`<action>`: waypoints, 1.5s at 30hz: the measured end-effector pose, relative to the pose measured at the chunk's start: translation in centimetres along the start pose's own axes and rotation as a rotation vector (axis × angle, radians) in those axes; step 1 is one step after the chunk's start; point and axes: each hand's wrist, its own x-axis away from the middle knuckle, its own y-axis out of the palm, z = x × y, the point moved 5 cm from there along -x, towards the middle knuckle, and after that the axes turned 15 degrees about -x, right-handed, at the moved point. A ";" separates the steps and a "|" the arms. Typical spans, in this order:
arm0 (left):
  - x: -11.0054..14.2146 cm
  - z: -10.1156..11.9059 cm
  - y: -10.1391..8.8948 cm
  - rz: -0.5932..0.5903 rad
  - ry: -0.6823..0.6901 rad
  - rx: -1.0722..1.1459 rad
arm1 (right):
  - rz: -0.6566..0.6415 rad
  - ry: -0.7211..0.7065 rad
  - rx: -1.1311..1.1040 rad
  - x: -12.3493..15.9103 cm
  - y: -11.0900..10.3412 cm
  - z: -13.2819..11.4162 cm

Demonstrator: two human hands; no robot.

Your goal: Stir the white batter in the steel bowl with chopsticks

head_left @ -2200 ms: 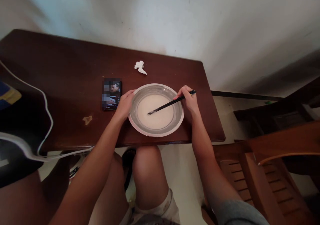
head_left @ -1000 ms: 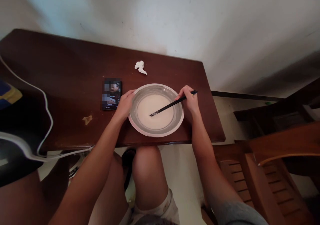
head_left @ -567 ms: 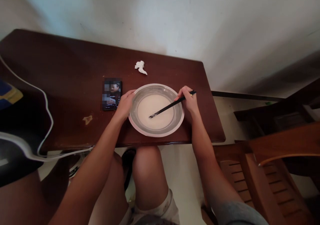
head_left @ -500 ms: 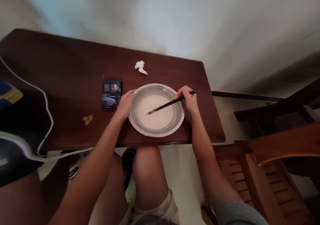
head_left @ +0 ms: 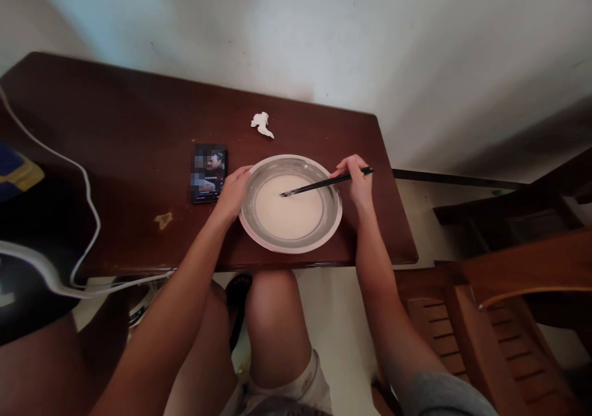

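A wide metal bowl point(head_left: 259, 234) with white batter-like liquid point(head_left: 289, 209) sits near the front edge of a dark wooden table point(head_left: 115, 145). My left hand point(head_left: 232, 191) curls around the bowl's left rim and grips it. My right hand point(head_left: 354, 179) is at the bowl's right rim, pinched on a pair of black chopsticks point(head_left: 326, 183). Their tips rest in the liquid toward the far side of the bowl.
A phone point(head_left: 208, 172) with a lit screen lies just left of the bowl. A crumpled white tissue point(head_left: 262, 124) lies behind it. A white cable point(head_left: 87, 219) runs over the table's left part. A wooden chair point(head_left: 499, 293) stands at the right. My knees are under the table.
The chopstick tips have swung from the bowl's middle-left to its far side, and my right hand has shifted slightly right and up. My left hand stays on the rim.
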 end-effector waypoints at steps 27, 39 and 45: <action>-0.2 -0.3 0.0 0.004 -0.004 0.013 | 0.117 -0.068 -0.036 0.0 -0.6 0.0; -0.2 -0.1 -0.1 0.003 -0.004 -0.008 | 0.111 -0.062 -0.063 -0.3 -0.8 0.1; -0.3 -0.5 -0.1 0.008 -0.004 0.003 | -0.111 0.115 -0.002 0.2 0.9 1.2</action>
